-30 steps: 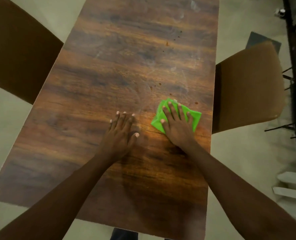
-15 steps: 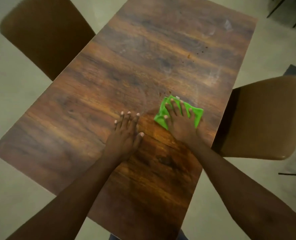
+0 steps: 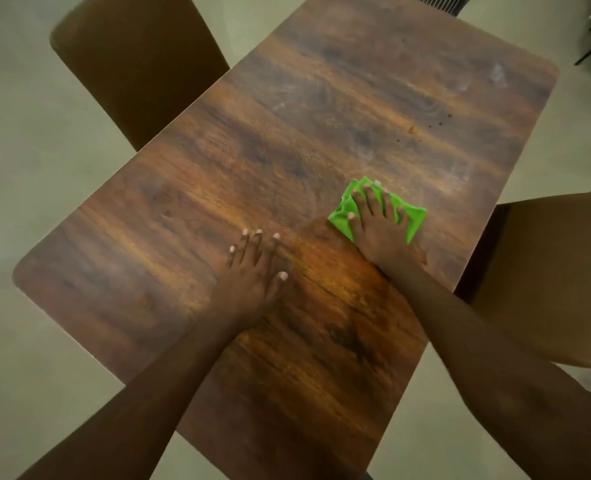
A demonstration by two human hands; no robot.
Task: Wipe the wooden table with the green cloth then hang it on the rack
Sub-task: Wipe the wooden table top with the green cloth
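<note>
The green cloth (image 3: pixel 414 216) lies crumpled on the wooden worktop (image 3: pixel 287 150) near its right edge, at about 2 o'clock from the left hand (image 3: pixel 252 277). The right hand (image 3: pixel 379 233) presses flat on it, fingers straight and spread, green showing around them. The left hand rests palm down on bare wood, fingers straight, thumb out toward 3 o'clock. Small dark specks (image 3: pixel 436 124) dot the worktop at 1 o'clock from the cloth. A dark brown chair (image 3: pixel 138 64) stands at 11 o'clock, a tan chair (image 3: pixel 557 278) at 3 o'clock
</note>
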